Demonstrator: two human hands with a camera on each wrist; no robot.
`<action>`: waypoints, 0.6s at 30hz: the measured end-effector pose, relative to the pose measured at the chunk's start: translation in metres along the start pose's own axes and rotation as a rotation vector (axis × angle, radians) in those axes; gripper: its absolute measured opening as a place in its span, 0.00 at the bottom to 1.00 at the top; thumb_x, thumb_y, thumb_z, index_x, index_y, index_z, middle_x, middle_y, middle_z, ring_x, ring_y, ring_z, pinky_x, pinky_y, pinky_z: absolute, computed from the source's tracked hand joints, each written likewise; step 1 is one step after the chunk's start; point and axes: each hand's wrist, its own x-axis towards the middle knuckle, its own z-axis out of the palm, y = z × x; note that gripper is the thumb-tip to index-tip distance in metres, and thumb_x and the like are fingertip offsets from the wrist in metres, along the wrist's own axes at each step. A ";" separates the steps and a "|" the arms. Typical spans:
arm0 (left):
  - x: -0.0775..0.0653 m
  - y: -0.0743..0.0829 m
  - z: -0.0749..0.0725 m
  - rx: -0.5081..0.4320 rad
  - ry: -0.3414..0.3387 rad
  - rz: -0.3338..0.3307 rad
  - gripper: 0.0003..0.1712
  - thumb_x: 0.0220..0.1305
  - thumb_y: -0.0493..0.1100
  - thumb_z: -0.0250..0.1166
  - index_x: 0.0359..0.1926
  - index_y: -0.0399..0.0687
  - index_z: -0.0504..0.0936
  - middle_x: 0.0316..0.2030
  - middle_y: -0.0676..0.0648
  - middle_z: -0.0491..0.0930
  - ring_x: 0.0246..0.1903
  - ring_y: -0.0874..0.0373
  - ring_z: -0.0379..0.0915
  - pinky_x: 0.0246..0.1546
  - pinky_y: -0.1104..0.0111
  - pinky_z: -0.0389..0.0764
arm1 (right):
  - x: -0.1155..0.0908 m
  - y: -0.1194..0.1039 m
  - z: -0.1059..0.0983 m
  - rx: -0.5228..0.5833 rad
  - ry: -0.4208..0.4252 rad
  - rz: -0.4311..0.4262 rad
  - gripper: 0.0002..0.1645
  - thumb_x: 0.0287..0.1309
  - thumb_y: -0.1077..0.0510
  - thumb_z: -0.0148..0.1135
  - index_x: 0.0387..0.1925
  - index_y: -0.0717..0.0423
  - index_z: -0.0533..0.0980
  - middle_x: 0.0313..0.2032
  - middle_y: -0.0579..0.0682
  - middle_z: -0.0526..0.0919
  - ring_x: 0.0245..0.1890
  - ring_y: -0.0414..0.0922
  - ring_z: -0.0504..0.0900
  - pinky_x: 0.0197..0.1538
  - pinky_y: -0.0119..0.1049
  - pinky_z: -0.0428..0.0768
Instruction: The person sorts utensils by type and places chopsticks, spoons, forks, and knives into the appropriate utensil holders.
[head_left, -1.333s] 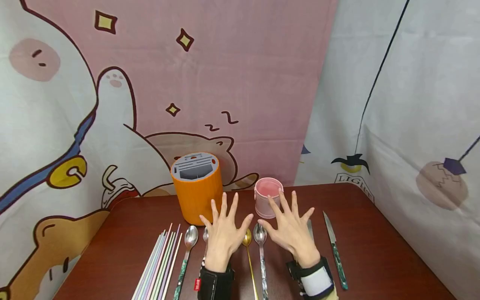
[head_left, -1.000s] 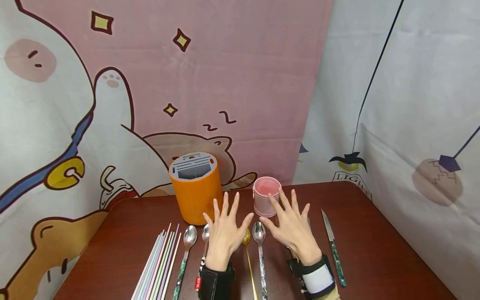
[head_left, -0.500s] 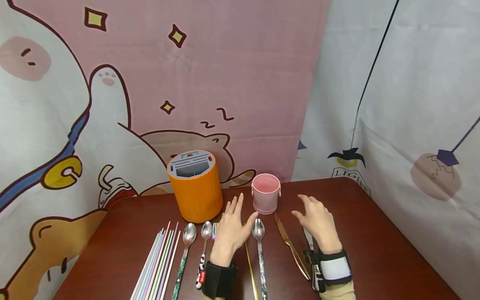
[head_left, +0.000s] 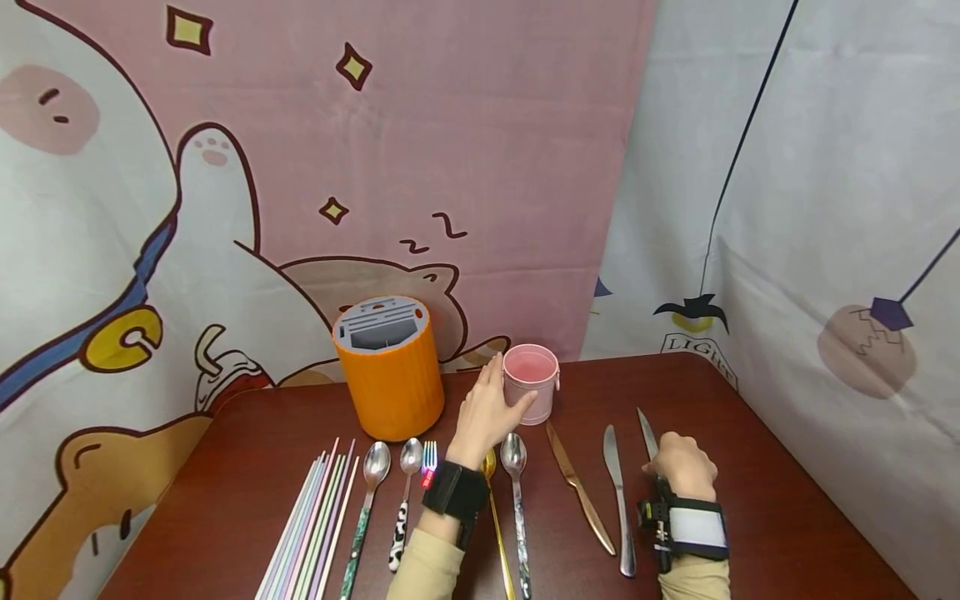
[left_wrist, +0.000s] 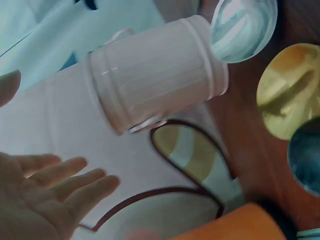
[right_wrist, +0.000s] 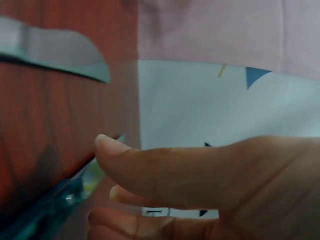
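Bucket (left_wrist: 155,72) near the desk's far edge (head_left: 630,367): left grip (head_left: 480,419) wide beside it (suiting its roundness, probably); right grip (head_left: 684,465) at the rightmost knife (head_left: 646,429), hold unclear.

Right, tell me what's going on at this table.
A person's left hand, fingers extended, is beside the pink bucket without gripping it. Their right hand is at the green-handled knife; its grip is unclear. Pastel sticks, spoons, a fork and two other knives lie on the table by the orange slotted holder.
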 end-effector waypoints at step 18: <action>0.043 -0.012 0.040 -0.052 -0.046 -0.108 0.47 0.56 0.61 0.65 0.67 0.36 0.63 0.68 0.36 0.63 0.58 0.35 0.71 0.55 0.48 0.74 | 0.015 0.011 0.017 0.030 -0.008 0.080 0.22 0.46 0.62 0.68 0.41 0.75 0.75 0.37 0.74 0.79 0.35 0.66 0.79 0.34 0.55 0.77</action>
